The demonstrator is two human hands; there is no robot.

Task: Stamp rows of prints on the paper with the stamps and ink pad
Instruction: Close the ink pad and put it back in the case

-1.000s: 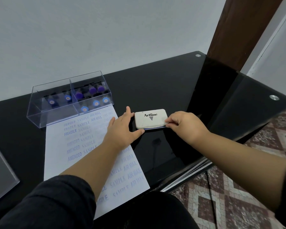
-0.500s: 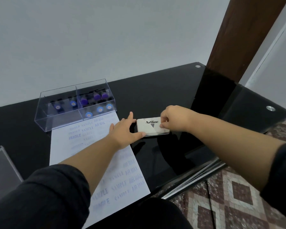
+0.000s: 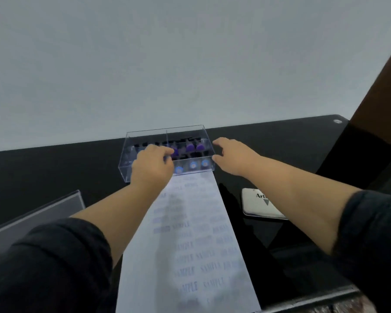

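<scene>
A clear plastic box [image 3: 165, 130] of stamps stands at the far end of the white paper [image 3: 190, 233], which carries rows of faint blue prints. Purple-topped stamps [image 3: 200, 146] and blue-capped stamps [image 3: 193, 164] show in its right compartment. My left hand [image 3: 152, 163] reaches into the box with bent fingers, the fingertips at a purple stamp; it hides the left compartment, and any grip is hidden. My right hand [image 3: 233, 157] is at the box's right end with thumb and fingers apart. The white ink pad [image 3: 255, 204] lies closed right of the paper, partly behind my right forearm.
Everything rests on a black glass table [image 3: 54, 168] against a pale wall. A clear plastic lid [image 3: 36, 215] lies at the left, near my left sleeve. A brown post [image 3: 382, 98] rises at the far right. The table's front edge [image 3: 303, 301] runs along the bottom right.
Both hands have left the ink pad and moved forward to the stamp box. The ink pad now lies untouched. The view has tilted up toward the wall.
</scene>
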